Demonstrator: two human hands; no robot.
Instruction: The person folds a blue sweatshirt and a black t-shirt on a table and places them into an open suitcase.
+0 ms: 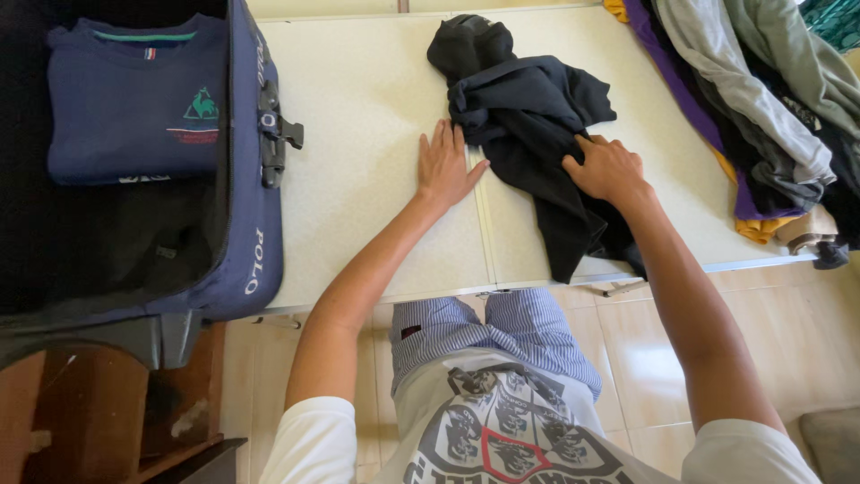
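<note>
black garment (537, 134) is sitting crumpled at 12 o'clock on the pale cream table (358, 108), all one flat black. navy suitcase (255, 224) at 9 o'clock is showing a black lining, with a folded navy shirt (125, 108) wearing a green and red crest. clothes pile (761, 108) at 2 o'clock is mixing purple, grey, olive and mustard yellow. blue-and-white striped shorts (502, 336) at 6 o'clock, floor tiles (645, 358) looking beige.
</note>
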